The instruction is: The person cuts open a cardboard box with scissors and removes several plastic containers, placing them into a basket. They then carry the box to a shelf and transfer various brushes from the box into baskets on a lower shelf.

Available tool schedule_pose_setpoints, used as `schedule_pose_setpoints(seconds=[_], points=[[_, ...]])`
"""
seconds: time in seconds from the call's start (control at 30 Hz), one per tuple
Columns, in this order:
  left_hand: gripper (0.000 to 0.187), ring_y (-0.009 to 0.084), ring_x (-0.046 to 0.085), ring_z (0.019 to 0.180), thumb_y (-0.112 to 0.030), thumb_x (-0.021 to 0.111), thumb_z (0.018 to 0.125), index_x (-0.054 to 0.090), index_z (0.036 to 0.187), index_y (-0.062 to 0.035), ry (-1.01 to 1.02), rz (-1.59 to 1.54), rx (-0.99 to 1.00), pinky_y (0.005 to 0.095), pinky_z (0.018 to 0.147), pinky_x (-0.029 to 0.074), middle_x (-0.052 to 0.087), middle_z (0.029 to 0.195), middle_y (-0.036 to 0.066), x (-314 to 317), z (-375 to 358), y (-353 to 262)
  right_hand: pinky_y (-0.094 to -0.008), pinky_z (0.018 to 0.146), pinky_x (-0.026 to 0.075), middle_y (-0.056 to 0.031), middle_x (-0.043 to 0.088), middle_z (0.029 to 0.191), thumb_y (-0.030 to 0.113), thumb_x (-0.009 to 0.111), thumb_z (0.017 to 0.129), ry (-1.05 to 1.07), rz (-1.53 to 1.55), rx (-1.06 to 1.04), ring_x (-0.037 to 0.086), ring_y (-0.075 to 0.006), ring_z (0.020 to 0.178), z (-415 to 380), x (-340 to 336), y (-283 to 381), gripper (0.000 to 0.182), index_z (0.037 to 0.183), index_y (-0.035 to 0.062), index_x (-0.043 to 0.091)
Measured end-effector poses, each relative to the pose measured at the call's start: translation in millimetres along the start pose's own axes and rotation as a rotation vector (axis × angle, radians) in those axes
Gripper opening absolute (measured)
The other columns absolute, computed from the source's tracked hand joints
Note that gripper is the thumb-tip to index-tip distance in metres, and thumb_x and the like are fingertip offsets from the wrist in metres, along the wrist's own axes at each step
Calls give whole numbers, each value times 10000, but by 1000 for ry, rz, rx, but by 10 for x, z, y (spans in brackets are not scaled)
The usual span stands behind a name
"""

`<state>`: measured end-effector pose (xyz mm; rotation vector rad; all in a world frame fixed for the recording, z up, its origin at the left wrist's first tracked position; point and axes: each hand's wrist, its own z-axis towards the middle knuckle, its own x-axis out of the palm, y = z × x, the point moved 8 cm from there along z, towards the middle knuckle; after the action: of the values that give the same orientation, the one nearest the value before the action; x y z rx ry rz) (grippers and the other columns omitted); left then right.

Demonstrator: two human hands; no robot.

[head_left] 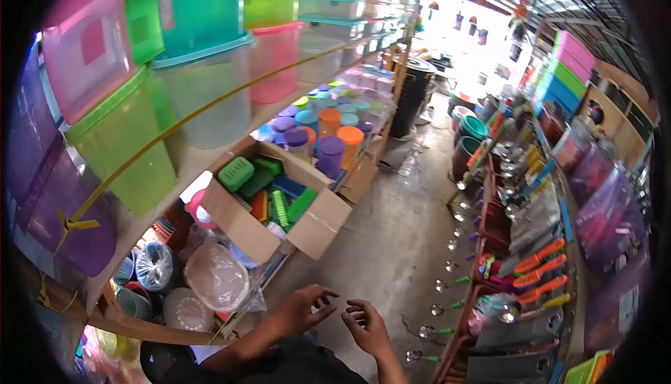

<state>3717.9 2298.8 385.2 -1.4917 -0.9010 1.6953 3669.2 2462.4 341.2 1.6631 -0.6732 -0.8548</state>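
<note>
My left hand (pixel 305 308) is raised over the grey floor at the bottom centre, its fingers apart and slightly curled, holding nothing. Just to its right, my right hand (pixel 366 325) has its fingers spread and bent, also holding nothing. The fingertips of both hands point toward each other with a small gap between them. Nearest to my left hand is an open cardboard box (pixel 318 225), its flaps folded out. Inside it lie a green plastic piece (pixel 236 173) and several green, blue and orange brushes (pixel 259 206).
Plastic bins (pixel 203 101) line a shelf at the upper left, above jars with coloured lids (pixel 330 155). Below are wrapped basins (pixel 217 276). Along the right, a rack holds orange-handled tools (pixel 539 270) and ladles (pixel 439 309). A floor aisle (pixel 398 209) runs between them.
</note>
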Motion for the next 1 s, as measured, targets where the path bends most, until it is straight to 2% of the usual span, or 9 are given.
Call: schedule_pose_setpoints(seconds=[0.3, 0.37, 0.43, 0.5, 0.57, 0.67, 0.83, 0.9, 1.0], points=[[318, 274, 631, 970, -196, 726, 856, 659, 1143, -76, -536, 232, -200, 376, 854, 507, 639, 1027, 130, -1886, 398, 750, -329, 778, 523, -135, 651, 1059, 192, 723, 899, 241, -110, -190, 660, -209, 907, 1515, 820, 704, 451, 1284, 28, 554], [486, 300, 605, 1059, -175, 783, 780, 611, 1223, -70, -653, 344, -181, 394, 914, 483, 623, 1154, 164, -2314, 623, 884, -315, 775, 511, -107, 646, 1048, 187, 728, 897, 237, -76, -233, 648, -183, 895, 1816, 1017, 864, 444, 1278, 37, 556], [597, 342, 558, 1158, -184, 790, 768, 546, 1300, -66, -656, 498, -276, 427, 985, 443, 577, 1253, 189, -2564, 869, 1296, -301, 773, 499, -80, 641, 1038, 183, 733, 896, 228, -37, -275, 635, -158, 882, 2065, 1165, 1046, 436, 1271, 47, 557], [710, 383, 511, 1258, -193, 797, 756, 480, 1378, -61, -650, 655, -366, 460, 1056, 403, 531, 1352, 214, -2787, 1066, 1637, -352, 787, 540, -136, 638, 1044, 168, 724, 903, 320, -109, -273, 666, -227, 902, 2234, 1364, 1147, 480, 1313, 23, 520], [888, 413, 392, 1377, -219, 810, 733, 350, 1473, -45, -435, 633, -613, 482, 1154, 297, 430, 1457, 258, -2867, 1227, 2105, -341, 765, 541, -130, 639, 1033, 168, 725, 904, 331, -17, -281, 665, -214, 883, 2365, 1546, 1102, 478, 1311, 23, 522], [953, 424, 337, 1409, -174, 796, 706, 294, 1503, -27, -528, 891, -399, 466, 1185, 263, 365, 1499, 276, -2888, 1331, 2878, -320, 725, 541, -115, 640, 1011, 170, 724, 907, 331, 79, -311, 661, -187, 842, 2448, 1692, 980, 462, 1300, 21, 532], [947, 421, 340, 1409, -122, 766, 688, 295, 1505, -37, -603, 990, -217, 473, 1179, 273, 373, 1494, 273, -2913, 1339, 2765, -308, 686, 535, -96, 637, 980, 168, 720, 911, 300, 115, -279, 652, -162, 798, 2419, 1703, 811, 413, 1262, 21, 561], [937, 429, 362, 1389, -115, 761, 682, 310, 1501, -45, -582, 955, -447, 474, 1164, 298, 406, 1469, 267, -2925, 1337, 2203, -312, 682, 534, -99, 648, 989, 165, 714, 915, 309, 131, -273, 652, -163, 802, 2406, 1686, 774, 390, 1248, 22, 571], [867, 434, 414, 1342, -101, 746, 685, 366, 1461, -42, -590, 938, -376, 474, 1133, 335, 454, 1427, 254, -2934, 1308, 2052, -322, 694, 539, -122, 659, 1015, 180, 715, 914, 293, 106, -223, 661, -177, 812, 2394, 1593, 765, 402, 1253, 21, 568]])
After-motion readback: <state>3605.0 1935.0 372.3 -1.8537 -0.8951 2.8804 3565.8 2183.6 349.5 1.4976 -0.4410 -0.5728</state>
